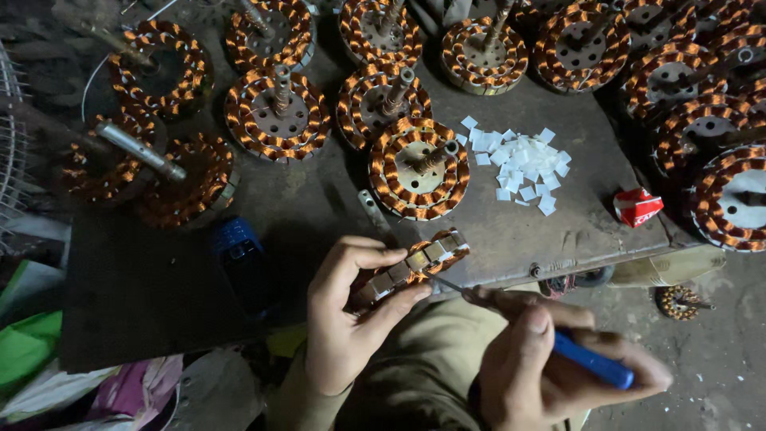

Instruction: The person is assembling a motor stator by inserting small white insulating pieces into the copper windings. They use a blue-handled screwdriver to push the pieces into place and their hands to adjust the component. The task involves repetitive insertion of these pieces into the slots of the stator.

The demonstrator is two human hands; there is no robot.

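Note:
My left hand (347,315) grips a round motor stator (415,263) wound with copper wire, holding it on edge at the near rim of the dark metal table (511,231). My right hand (558,363) holds a blue-handled tool (594,363); its thin metal tip (447,283) touches the stator's underside. Both hands hover over my lap in khaki cloth.
Several copper-wound stators with shafts cover the table, the nearest one (419,169) just beyond my hands. A pile of small white paper slips (519,164) lies to the right, with a crumpled red packet (637,206). A blue object (238,247) sits left. Coloured rags (48,359) lie at bottom left.

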